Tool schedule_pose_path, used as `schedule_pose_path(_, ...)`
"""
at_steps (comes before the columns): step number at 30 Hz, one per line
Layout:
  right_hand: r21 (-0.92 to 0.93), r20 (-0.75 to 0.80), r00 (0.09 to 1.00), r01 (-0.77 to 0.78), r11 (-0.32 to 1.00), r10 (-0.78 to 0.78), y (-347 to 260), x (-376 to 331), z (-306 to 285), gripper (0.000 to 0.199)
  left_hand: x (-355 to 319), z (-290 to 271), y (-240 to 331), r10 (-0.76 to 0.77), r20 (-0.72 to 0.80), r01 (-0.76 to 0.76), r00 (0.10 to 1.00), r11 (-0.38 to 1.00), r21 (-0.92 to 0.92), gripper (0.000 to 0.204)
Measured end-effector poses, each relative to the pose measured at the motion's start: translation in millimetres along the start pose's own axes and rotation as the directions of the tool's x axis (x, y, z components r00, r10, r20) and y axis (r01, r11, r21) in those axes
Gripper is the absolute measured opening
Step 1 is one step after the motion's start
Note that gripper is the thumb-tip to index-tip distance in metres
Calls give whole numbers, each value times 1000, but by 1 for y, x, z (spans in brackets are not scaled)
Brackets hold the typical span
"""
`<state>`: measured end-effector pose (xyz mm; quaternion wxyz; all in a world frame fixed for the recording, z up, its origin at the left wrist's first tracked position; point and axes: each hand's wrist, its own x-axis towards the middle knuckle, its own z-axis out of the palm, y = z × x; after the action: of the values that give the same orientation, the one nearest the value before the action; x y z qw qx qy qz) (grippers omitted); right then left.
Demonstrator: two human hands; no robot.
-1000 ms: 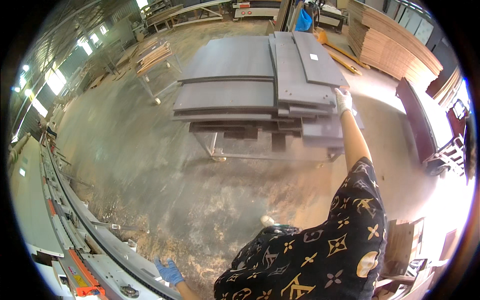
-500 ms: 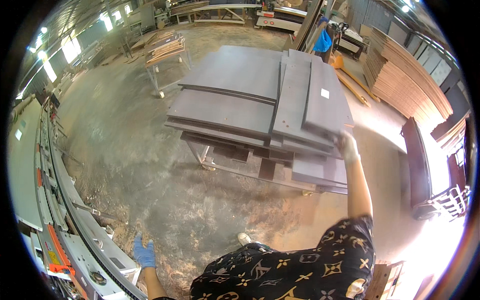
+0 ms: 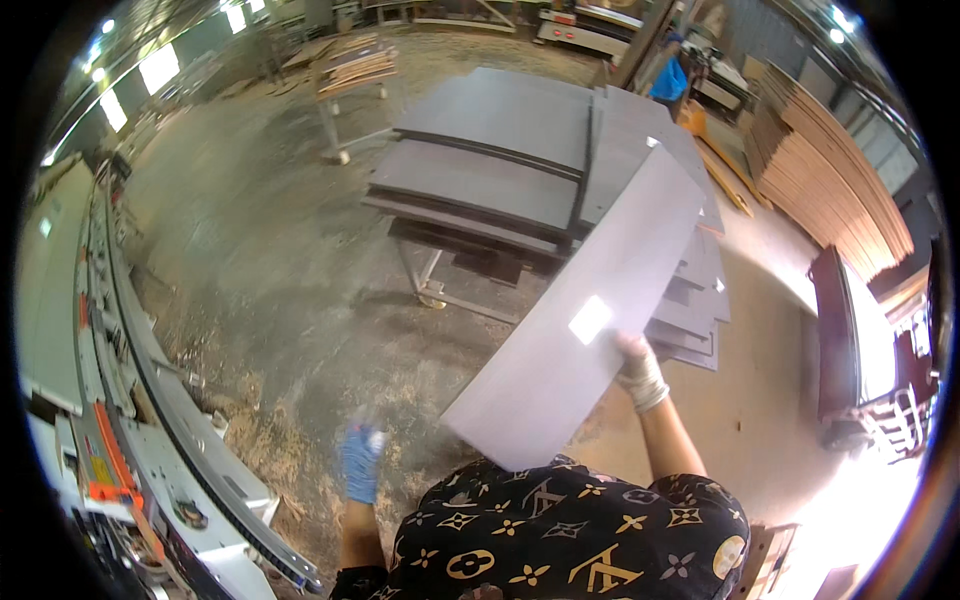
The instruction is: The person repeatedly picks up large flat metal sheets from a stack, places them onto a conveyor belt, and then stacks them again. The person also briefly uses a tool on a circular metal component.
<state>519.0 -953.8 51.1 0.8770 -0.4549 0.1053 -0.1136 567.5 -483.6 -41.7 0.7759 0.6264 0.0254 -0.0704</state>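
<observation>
"Beside the stack of flat grey panels (image 3: 490, 180) on its wheeled metal frame (image 3: 465, 305), what does the white-gloved right hand (image 3: 642, 375) do?"

"It grasps a long, rectangular grey panel (image 3: 550, 360) with a white square label (image 3: 590, 320), by the right edge. That panel slants across the stack's near right part; I can't tell if they touch."

"And the blue-gloved left hand (image 3: 361, 462)?"

"On the near side of the stack, left of the held panel and apart from it. Blur hides whether it is spread or curled."

"Right of the stack?"

"Yellow pallet-truck forks (image 3: 728, 180)."
</observation>
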Motion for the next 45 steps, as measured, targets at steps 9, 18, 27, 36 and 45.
schedule_pose_path(9,-109,501,808,-296,949,310,98,15,226,66,-120,-18,48,202,-163,-181,966,975,131,36)
schedule_pose_path(18,-396,866,330,-7,918,376,184,-80,411,53,-144,-116,73,510,-489,-472,708,856,209,42)
schedule_pose_path(27,-119,954,-103,732,671,282,282,-125,513,45,-300,-196,109,227,-732,-321,642,947,12,54)
schedule_pose_path(36,168,979,-197,656,736,-48,344,-214,526,36,-320,-225,1,-89,-986,-764,139,624,-164,39)
schedule_pose_path(45,-483,851,129,571,664,509,381,-147,379,37,-290,-313,20,-201,-979,-967,-34,254,-19,36)
